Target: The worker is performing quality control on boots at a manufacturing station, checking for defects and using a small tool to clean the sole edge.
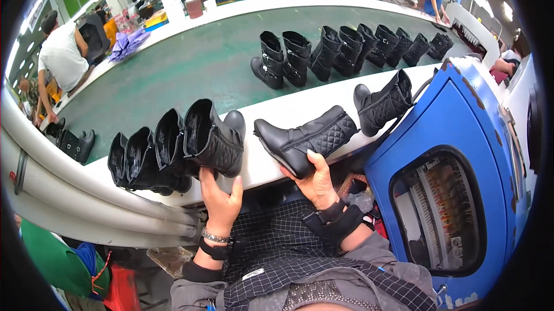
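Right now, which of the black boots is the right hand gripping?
The tipped boot between the left row of boots and the lone boot beside the blue machine; only it has the right hand at its heel.

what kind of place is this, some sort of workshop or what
Probably a footwear factory line: the right hand holds a black boot, more boots stand on a long green belt, and a blue machine stands at the right.

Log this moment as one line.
left hand: at base of standing boot | right hand: holding tilted boot near heel | beyond: row of boots on green belt
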`<state>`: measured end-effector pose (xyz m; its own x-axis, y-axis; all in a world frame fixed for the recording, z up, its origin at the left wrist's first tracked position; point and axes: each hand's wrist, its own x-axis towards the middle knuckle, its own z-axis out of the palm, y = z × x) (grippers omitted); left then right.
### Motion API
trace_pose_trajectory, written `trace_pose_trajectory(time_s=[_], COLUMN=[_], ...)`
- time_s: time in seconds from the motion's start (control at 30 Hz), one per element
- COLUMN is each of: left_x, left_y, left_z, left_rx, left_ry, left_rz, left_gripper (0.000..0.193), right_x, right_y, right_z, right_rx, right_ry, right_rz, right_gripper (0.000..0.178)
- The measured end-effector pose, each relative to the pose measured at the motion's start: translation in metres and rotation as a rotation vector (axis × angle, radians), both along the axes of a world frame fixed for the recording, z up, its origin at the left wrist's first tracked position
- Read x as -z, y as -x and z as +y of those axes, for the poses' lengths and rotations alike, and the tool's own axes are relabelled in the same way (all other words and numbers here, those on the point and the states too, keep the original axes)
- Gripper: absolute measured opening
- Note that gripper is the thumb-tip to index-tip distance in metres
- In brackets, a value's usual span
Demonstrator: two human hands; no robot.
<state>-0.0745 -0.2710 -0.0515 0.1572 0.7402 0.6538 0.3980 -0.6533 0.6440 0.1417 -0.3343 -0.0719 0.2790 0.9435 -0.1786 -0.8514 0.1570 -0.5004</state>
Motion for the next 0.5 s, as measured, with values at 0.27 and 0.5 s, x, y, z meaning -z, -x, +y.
trace_pose_trajectory(time_s=[0.27,0.5], left_x=[-0.022,-0.013], left_y=[-0.025,-0.030], left_z=[0.038,0.044], left_rx=[0.022,0.173], left_ry=[0.219,0.359], left_rz=[-0.049,-0.339], left_gripper=[0.028,0.031], right_x=[-0.003,0.003], right_y=[-0.002,0.000], right_z=[-0.001,-0.002], right_rx=[-0.034,0.037], right_ry=[-0.027,-0.103], right_rz=[0.053,0.144], right_gripper=[0.040,0.031])
